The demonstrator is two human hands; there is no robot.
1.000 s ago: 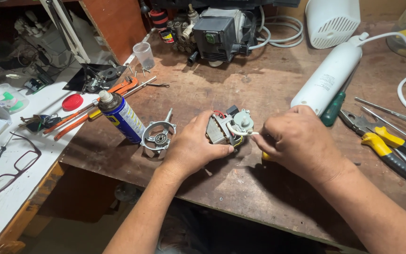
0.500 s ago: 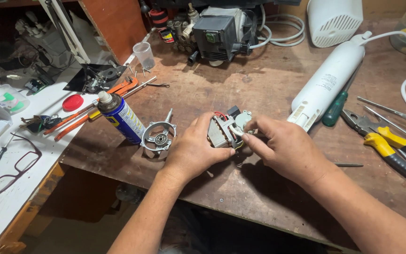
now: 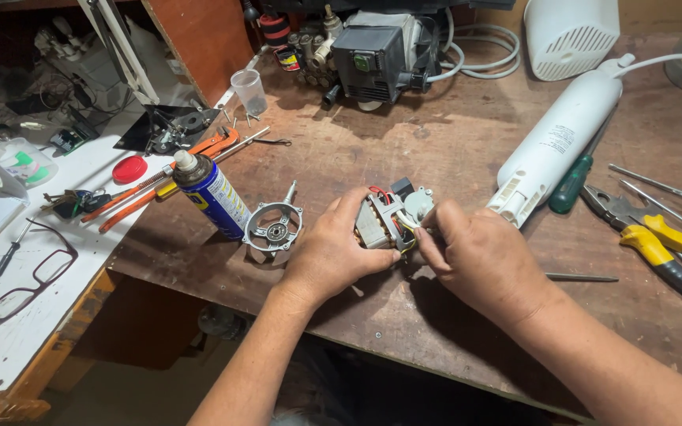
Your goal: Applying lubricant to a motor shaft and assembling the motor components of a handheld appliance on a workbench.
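Two hands on one small motor [image 3: 388, 221] — left hand [image 3: 333, 256] gripping it, right hand [image 3: 479, 260] pinching its wires — one spray can [image 3: 213, 193] left

Table [image 3: 404, 142]: worn brown wood, matt, scuffed and stained. Small motor [image 3: 388, 219] in the left hand [image 3: 333, 252] and right hand [image 3: 479, 260]: bare dull metal core, pale smooth plastic gear, red plastic-coated wires. Round bracket [image 3: 275, 229]: cast grey metal, matt. Spray can [image 3: 213, 193]: glossy blue painted metal (white plastic nozzle). White cylinder [image 3: 558, 146]: smooth plastic, slight sheen. Pliers [image 3: 657, 244]: dark metal jaws, yellow and black rubbery grips. Cup [image 3: 251, 91]: clear plastic. Side board [image 3: 33, 315]: white painted wood, chipped, grimy.
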